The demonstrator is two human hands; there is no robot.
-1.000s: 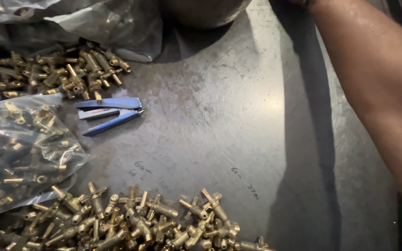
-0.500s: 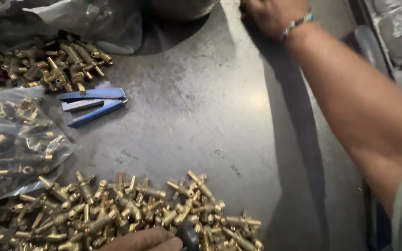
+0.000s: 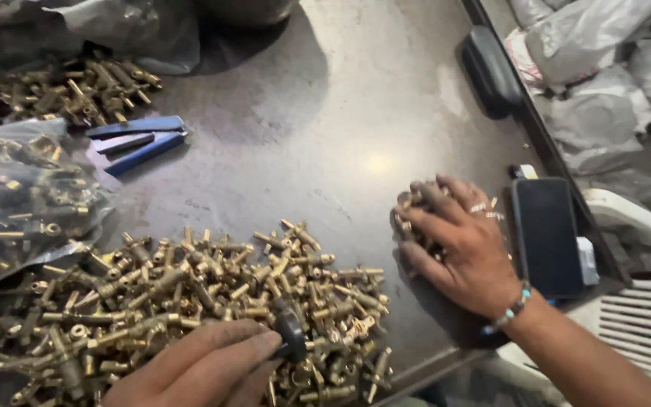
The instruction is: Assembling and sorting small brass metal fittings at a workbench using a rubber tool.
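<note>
Head view of a dark metal table (image 3: 325, 151). The right hand (image 3: 457, 241) lies palm down, fingers spread and curled over a small heap of brass fittings (image 3: 410, 215), covering most of it; a beaded bracelet (image 3: 508, 310) circles the wrist. Just right of this hand lies a black phone (image 3: 545, 235), beside the table edge. The left hand (image 3: 205, 369), at the bottom edge, rests on the large pile of brass fittings (image 3: 212, 294) with fingers together, the fingertips touching a small black part (image 3: 290, 335); whether it is gripped cannot be told. The two hands are well apart. Beyond the left hand lie blue pliers (image 3: 139, 141), and left of it a clear bag of fittings (image 3: 16, 203). Farther off is a second loose pile (image 3: 77, 87), partly under plastic sheeting.
</note>
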